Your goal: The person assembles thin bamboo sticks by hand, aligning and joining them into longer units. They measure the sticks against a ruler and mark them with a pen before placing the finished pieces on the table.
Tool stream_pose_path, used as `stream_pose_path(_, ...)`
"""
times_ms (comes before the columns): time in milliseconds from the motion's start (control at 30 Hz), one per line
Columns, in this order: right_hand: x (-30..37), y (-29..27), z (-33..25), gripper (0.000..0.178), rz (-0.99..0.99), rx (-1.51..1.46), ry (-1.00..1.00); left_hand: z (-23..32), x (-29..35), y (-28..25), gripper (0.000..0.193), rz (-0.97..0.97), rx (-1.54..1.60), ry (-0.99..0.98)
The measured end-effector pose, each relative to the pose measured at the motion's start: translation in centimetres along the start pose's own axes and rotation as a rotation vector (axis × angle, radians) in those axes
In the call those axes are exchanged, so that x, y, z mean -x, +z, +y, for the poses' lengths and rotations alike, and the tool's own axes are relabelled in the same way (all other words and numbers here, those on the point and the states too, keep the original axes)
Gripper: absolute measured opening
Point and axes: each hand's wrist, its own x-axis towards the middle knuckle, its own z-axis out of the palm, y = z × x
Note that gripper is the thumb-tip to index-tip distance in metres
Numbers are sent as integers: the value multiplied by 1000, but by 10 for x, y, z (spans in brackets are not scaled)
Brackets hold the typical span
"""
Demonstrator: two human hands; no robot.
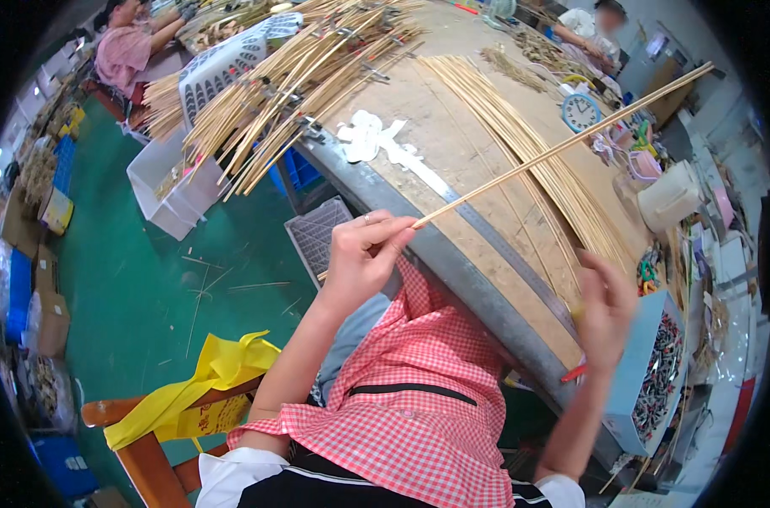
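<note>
My left hand [364, 258] is closed on a thin bundle of long bamboo sticks [563, 148], pinched between thumb and fingers. The bundle slants up and right across the table, and its short end sticks out behind my hand. My right hand [605, 309] hovers near the table's right front edge, fingers bent and smeared by motion. Just beside it a red handle [574, 372] shows at the edge; whether my hand grips it cannot be told. A row of loose bamboo sticks [529, 140] lies on the table beneath the held bundle, beside a long metal ruler [495, 241].
Clipped stick bundles [317, 59] pile up at the back left. A light-blue box [626, 398] of small metal clips stands at right, near a blue clock [581, 112] and white jug [673, 196]. Two people sit farther off. A wooden chair [148, 466] is lower left.
</note>
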Motion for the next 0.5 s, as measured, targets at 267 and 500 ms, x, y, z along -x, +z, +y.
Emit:
stream_pose_path(267, 77, -303, 268, 25, -247, 1016, 431, -6, 7, -11, 16, 28, 163, -85)
stream_pose_path(500, 103, -256, 290, 24, -249, 828, 476, -3, 13, -17, 16, 39, 132, -98)
